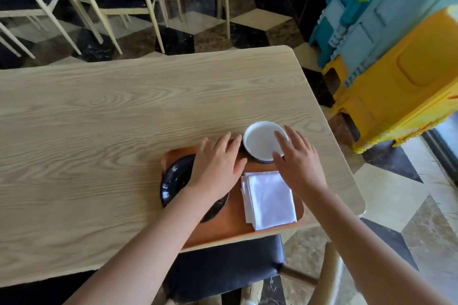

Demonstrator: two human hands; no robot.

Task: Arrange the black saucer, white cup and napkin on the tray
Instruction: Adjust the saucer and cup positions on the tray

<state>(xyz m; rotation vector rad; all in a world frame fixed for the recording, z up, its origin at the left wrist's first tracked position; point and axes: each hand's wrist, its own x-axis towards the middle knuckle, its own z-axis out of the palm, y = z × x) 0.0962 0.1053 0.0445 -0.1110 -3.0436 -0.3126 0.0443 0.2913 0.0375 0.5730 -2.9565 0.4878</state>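
While the right hand [298,168] spreads loose, the white cup [264,141] touches its fingertips.

An orange-brown tray [230,228] sits at the near right edge of a pale wood-grain desk [111,116]. On its left side lies the black saucer [173,181], partly covered by the left hand [215,168], which is spread flat with fingers extended above it. The folded white napkin [269,199] lies on the tray's right half. The white cup [262,142] stands at the tray's far edge; the right hand [300,166], fingers loose and apart, reaches beside it, fingertips at its rim. A dark-cushioned chair [223,270] stands below the desk edge.
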